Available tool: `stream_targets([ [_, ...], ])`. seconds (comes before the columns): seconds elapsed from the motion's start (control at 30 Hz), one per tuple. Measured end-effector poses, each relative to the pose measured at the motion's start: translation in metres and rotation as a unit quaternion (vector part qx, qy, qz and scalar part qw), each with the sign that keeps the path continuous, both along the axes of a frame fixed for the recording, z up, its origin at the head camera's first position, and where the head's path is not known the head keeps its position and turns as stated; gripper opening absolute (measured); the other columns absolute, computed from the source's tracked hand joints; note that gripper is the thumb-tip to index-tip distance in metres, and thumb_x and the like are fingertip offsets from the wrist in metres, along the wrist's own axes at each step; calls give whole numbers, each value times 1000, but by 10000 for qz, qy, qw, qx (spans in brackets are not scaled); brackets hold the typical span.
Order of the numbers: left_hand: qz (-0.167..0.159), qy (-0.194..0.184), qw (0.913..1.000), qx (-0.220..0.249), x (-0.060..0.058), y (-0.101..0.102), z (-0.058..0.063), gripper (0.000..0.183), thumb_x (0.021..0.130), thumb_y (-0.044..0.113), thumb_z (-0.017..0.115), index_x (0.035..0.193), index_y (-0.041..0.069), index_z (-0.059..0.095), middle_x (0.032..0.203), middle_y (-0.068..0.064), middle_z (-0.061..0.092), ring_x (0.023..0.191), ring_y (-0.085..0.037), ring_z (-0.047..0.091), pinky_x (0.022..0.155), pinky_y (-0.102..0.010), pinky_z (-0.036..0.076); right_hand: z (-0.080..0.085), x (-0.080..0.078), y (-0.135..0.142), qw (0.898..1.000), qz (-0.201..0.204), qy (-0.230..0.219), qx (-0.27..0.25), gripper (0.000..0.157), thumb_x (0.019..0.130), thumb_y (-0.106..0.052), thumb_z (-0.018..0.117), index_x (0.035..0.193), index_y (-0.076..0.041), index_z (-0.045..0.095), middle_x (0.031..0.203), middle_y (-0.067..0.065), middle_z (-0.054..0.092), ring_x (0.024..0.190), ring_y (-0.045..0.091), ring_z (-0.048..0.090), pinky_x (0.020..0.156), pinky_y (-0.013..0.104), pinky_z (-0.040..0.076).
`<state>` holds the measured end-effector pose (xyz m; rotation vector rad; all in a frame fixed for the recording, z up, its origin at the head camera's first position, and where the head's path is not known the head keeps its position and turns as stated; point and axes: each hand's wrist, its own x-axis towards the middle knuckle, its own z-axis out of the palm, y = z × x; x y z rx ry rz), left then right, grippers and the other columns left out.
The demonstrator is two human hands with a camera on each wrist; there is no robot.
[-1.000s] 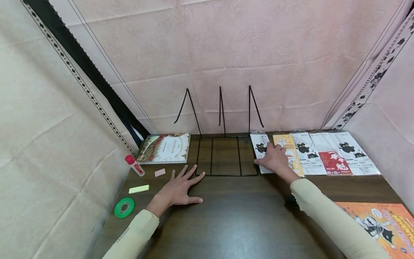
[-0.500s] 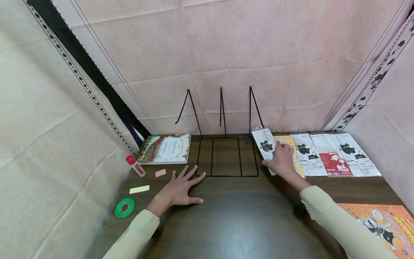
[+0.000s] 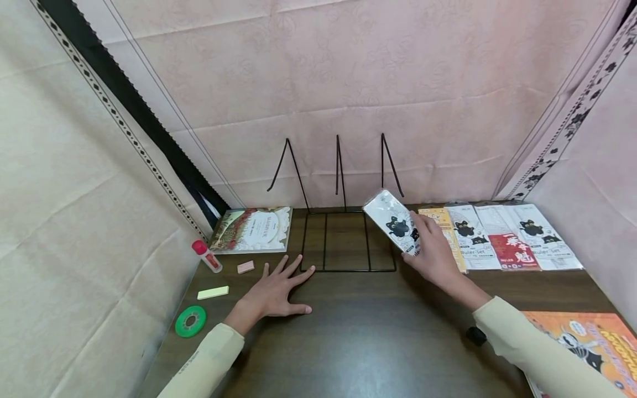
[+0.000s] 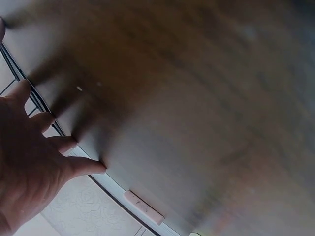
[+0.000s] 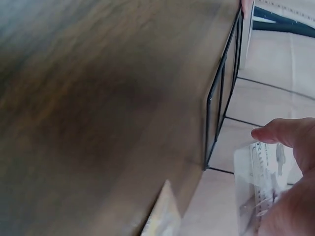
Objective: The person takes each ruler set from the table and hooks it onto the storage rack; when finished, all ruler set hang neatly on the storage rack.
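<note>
A thin white ruler set packet (image 3: 390,220) with a black cat print is pinched at its lower right end by my right hand (image 3: 433,251). It is lifted and tilted over the right side of a black wire rack (image 3: 348,270). In the right wrist view, clear wrapping shows on the ruler set (image 5: 263,182) beside the thumb. My left hand (image 3: 271,293) rests on the table with its fingers spread, fingertips at the rack's front left corner. In the left wrist view the left hand (image 4: 34,152) holds nothing.
Right of the rack lie a yellow packet (image 3: 444,226), more ruler sets (image 3: 475,237) and a red-and-white packet (image 3: 515,249). An orange book (image 3: 592,348) lies front right. At left are a booklet (image 3: 254,229), glue stick (image 3: 207,256), pink eraser (image 3: 245,267), yellow strip (image 3: 213,293) and green tape roll (image 3: 191,321).
My right hand has picked the leftmost ruler set off the table, lifted it and tilted it leftward over the rack. The left hand has stayed in place.
</note>
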<state>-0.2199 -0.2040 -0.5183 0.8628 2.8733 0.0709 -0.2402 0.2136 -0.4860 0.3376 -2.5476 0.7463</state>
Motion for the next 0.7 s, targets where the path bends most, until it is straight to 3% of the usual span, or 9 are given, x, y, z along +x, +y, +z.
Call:
stream_targets([
  [0.23,-10,-31,10000,53,-1,0,1,93,73,87,44,151,47,12,164,0,8,150,-39,9,106,-75,17,18,4,-18,9964,261,717,363,107,59,-18,86,151,-16,33,149,11,42,128,34,45,103,48,37],
  [0.4,-28,-29,10000,81,-1,1,3,92,74,86,45,151,46,12,164,-1,8,150,-39,8,106,-75,16,29,4,-31,9926,468,996,523,105,62,-17,84,152,-19,30,153,5,38,127,31,45,102,47,36],
  [0.7,-9,-17,10000,79,1,1,2,93,73,86,46,151,46,13,164,-1,9,149,-41,10,105,-76,17,31,-6,-57,9842,736,1411,781,99,68,-17,80,153,-23,29,154,0,36,126,30,43,98,46,35],
])
